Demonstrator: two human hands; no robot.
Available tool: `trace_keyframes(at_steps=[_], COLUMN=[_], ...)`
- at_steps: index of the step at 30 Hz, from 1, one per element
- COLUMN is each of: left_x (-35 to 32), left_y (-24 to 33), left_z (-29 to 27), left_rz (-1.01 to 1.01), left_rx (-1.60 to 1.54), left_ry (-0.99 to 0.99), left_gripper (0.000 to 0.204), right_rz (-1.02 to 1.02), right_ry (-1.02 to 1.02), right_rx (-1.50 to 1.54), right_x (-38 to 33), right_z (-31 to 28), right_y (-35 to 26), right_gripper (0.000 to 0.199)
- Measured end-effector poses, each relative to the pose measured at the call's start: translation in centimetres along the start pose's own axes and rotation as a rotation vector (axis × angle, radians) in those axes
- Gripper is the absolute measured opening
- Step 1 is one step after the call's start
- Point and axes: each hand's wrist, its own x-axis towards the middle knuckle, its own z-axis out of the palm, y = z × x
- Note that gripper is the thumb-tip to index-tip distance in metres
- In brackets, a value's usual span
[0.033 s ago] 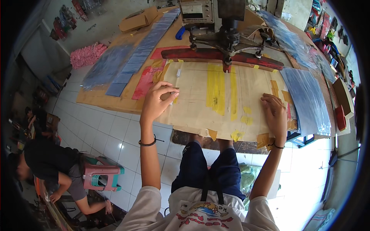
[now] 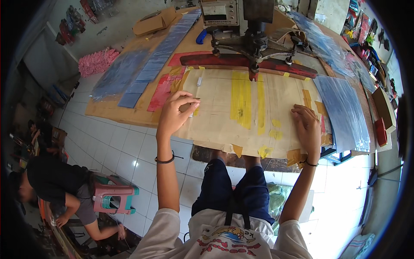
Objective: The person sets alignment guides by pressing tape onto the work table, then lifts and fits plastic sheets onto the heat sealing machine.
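In front of me lies a tan work board point(image 2: 211, 125), marked with thin lines and patched with yellow tape point(image 2: 240, 101). My left hand point(image 2: 176, 114) is over its left edge, thumb and fingertips brought together in a pinch. Over the right part of the board my right hand point(image 2: 307, 125) has its fingers curled and drawn together. I cannot make out what either hand holds; a clear sheet would be hard to see. Across the board's far edge runs the long red bar point(image 2: 207, 60) of a press machine. A small white piece point(image 2: 199, 81) sits near the board's upper left.
Blue-tinted plastic sheets point(image 2: 343, 112) are stacked at the right, with long strips point(image 2: 161, 56) at the left. A control box point(image 2: 220, 14) and a blue-handled tool point(image 2: 201, 36) are behind. A co-worker point(image 2: 56, 181) bends beside a pink and green stool point(image 2: 114, 196).
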Motion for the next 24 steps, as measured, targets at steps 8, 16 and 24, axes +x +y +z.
trace_keyframes(at_steps=[8, 16, 24], left_x=[0.09, 0.26, 0.29], left_y=[-0.10, -0.28, -0.23], left_z=[0.42, 0.40, 0.21], left_rz=[0.026, 0.028, 0.017], left_rx=[-0.014, -0.058, -0.046], left_ry=[0.047, 0.056, 0.048], left_gripper=[0.016, 0.016, 0.018], right_rz=[-0.016, -0.013, 0.002], right_ry=[0.001, -0.011, -0.020], right_rx=[-0.014, -0.005, 0.027], right_x=[-0.18, -0.15, -0.16], right_z=[-0.11, 0.02, 0.11], right_y=[0.13, 0.19, 0.30], right_gripper=[0.015, 0.015, 0.015])
